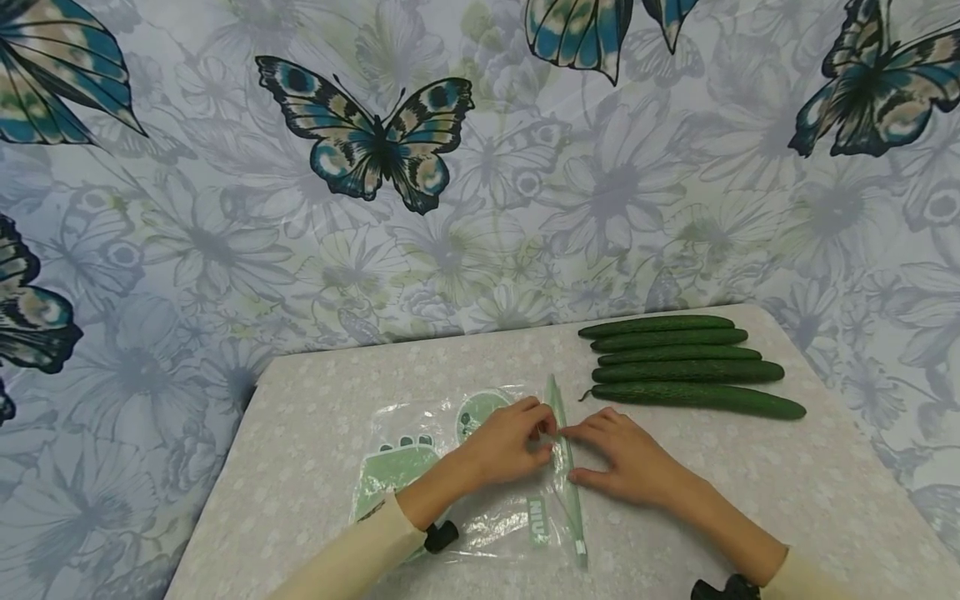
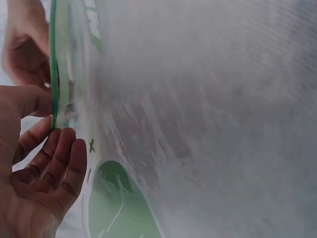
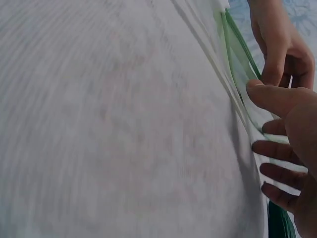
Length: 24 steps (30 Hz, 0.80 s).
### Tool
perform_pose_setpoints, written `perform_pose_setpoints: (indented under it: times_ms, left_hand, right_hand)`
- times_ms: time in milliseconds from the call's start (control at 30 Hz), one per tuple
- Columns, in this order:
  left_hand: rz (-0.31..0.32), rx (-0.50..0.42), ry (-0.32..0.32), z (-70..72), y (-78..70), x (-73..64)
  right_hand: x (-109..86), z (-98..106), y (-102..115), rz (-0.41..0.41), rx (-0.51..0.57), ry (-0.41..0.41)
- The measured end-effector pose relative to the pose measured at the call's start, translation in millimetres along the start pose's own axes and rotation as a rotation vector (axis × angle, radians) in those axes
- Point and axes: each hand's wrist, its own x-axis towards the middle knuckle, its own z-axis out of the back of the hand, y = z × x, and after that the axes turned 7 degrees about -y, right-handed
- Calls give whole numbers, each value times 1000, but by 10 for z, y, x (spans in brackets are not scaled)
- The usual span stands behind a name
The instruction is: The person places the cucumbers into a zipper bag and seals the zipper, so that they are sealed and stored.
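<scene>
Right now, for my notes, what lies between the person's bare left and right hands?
The green plastic zip strip of the clear printed bag runs between the left hand and right hand, as the head view shows.

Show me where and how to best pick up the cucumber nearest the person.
Probably round the middle of the nearest cucumber, coming from above and the near side. It is long and lies flat, so the middle should balance; no cucumber borders its near side, while the next cucumber lies close along its far side. Its bent stem looks too thin to hold.
</scene>
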Motion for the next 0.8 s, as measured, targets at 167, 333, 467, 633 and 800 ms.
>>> perform_pose_setpoints:
  times_ms: [167, 333, 467, 633, 800]
  left_hand:
    - [37, -39, -24, 92, 45, -29]
    - [39, -40, -51, 177, 77, -51]
    - [43, -12, -77, 266, 63, -81]
    - [55, 43, -80, 360, 79, -150]
    - [35, 130, -82, 486, 64, -233]
  right_hand:
    - [54, -69, 98, -8, -67, 34]
    - [93, -130, 161, -34, -103, 54]
    - [107, -157, 200, -55, -110, 68]
    - [130, -181, 232, -86, -128, 100]
    - [139, -188, 259, -87, -139, 99]
